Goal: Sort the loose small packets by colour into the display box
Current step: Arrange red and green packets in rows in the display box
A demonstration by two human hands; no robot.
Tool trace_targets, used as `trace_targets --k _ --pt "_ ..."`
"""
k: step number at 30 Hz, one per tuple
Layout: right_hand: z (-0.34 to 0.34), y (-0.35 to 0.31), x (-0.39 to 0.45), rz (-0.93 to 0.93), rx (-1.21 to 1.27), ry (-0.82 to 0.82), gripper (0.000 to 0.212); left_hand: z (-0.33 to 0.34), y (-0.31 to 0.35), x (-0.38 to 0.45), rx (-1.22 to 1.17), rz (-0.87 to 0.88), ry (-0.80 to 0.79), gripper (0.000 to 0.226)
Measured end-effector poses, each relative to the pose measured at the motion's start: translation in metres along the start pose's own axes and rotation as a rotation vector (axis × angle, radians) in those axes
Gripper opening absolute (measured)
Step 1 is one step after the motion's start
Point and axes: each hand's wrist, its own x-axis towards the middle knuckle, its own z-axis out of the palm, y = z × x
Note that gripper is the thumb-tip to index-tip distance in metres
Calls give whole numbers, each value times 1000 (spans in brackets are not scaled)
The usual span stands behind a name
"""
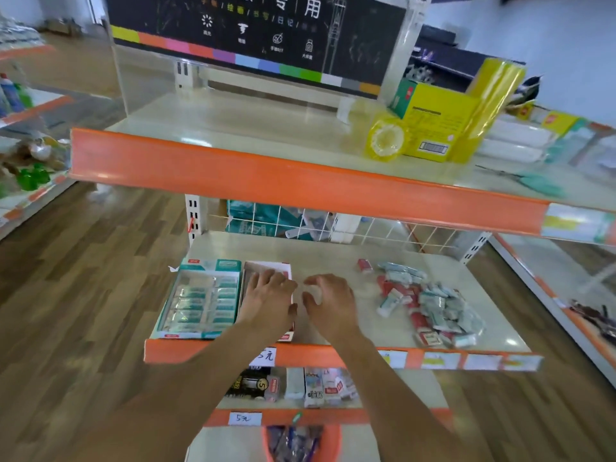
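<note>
The middle shelf of a shop rack carries everything in play, its front edge trimmed with an orange price strip. At the shelf's front-left corner sits the display box, two compartments side by side: the left one is lined with rows of teal packets, the right one has red trim and is mostly covered by the left hand. That hand lies over the right compartment with fingers spread and fairly straight, holding nothing that shows. The loose packets lie in a heap of red and pale teal toward the shelf's right side, reaching its front edge, well apart from the box. The right hand hovers over bare shelf just beside the box's right wall, fingers curled inward around something small and pale; blur hides whether it is a packet. One red packet lies alone at the heap's back-left end. On the shelf above, yellow tape rolls stand near the right
</note>
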Motion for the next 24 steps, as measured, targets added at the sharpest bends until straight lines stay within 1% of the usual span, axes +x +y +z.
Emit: trace_targets --k 3,8,12,16,24 --pt "-6 12 -7 7 8 53 23 4 15 2 9 34 -27 37" --pt "-13 34 -17 69 34 102 29 10 38 9 -26 91 -20 37" --pt "-23 54 -24 111 21 80 27 18 55 13 -38 133 -28 38" --pt "-33 66 -30 158 14 56 28 25 66 17 -50 177 -87 42" --pt "-44 85 -38 206 32 65 29 33 83 23 -33 216 -144 42"
